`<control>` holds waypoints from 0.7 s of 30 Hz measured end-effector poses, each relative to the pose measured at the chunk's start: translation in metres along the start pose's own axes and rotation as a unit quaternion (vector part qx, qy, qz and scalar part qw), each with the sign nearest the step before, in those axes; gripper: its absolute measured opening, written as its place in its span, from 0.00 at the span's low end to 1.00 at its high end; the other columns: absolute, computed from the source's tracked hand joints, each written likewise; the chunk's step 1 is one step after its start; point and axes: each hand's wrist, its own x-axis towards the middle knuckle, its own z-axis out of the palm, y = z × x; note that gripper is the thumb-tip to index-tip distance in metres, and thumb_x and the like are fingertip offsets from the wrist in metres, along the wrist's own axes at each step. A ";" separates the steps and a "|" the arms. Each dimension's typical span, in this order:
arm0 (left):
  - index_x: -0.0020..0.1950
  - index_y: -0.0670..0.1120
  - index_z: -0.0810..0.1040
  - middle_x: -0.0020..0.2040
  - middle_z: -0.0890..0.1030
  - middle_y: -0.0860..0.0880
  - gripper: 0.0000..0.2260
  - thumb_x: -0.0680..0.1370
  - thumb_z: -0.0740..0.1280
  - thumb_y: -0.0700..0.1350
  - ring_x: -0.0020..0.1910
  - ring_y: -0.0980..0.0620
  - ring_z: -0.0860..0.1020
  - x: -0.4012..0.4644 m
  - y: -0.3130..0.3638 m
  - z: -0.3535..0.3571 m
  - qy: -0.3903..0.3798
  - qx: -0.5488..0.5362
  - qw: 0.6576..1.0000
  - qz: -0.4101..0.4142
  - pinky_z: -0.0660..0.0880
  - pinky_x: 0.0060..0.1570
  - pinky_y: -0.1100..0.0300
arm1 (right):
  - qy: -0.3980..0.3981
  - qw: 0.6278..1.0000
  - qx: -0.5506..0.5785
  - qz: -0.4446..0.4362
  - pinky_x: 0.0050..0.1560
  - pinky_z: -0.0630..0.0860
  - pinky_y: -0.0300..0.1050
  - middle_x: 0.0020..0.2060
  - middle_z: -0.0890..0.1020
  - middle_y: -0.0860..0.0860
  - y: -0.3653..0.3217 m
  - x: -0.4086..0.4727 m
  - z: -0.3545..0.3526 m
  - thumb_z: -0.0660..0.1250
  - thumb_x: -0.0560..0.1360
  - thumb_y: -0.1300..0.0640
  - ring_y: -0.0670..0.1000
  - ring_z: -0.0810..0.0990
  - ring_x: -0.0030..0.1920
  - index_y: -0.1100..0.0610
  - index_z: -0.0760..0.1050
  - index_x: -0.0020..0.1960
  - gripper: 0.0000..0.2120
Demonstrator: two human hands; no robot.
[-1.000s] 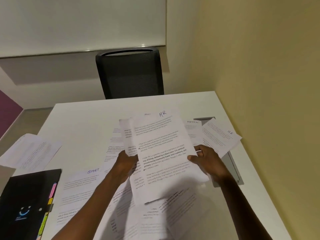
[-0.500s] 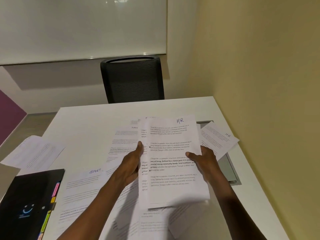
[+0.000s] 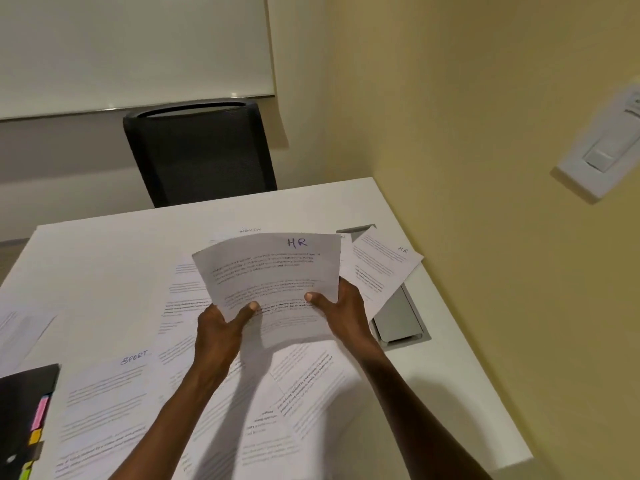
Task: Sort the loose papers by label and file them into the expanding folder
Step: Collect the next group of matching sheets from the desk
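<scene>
Papers (image 3: 104, 403) lie loose across the near half of the white table (image 3: 104, 258), overlapping one another, one headed SPORT; we judge the sorting barely begun.

Expanding folder (image 3: 24, 410): black, at the near left corner of the table, coloured tabs along its edge, flap apparently closed. No sheet can be seen entering it, so we count filing as not yet started.

Left hand (image 3: 218, 330) and right hand (image 3: 346, 313): both raised over the middle of the table, each with thumb on top and fingers curled underneath, pinching the lower edge of the HR stack (image 3: 273, 271). That stack is lifted clear of the sheets below and bows upward between the two grips; how many sheets it contains we cannot tell.

Second HR sheet (image 3: 384, 265): just beyond the right hand, lying partly over the grey cable hatch (image 3: 398, 320) set into the table. We judge it the next candidate for the held stack.

Further sheet, heading too blurred to read, lies behind the stack.

Edges and room: the right table edge runs close to the yellow wall (image 3: 485, 168), leaving little space there. The far left quarter of the table shows bare surface, suited to piles. A black chair (image 3: 201, 154) stands at the far edge, and some sheets at the left overhang the table's side.
</scene>
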 end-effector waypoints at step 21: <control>0.65 0.42 0.74 0.53 0.81 0.44 0.19 0.76 0.73 0.44 0.52 0.41 0.80 0.015 -0.047 0.004 0.031 0.033 0.996 -0.079 0.76 0.55 0.47 | 0.229 0.904 -0.249 0.261 0.49 0.70 0.47 0.57 0.78 0.62 0.158 0.091 -0.107 0.65 0.75 0.40 0.61 0.75 0.58 0.66 0.75 0.60 0.29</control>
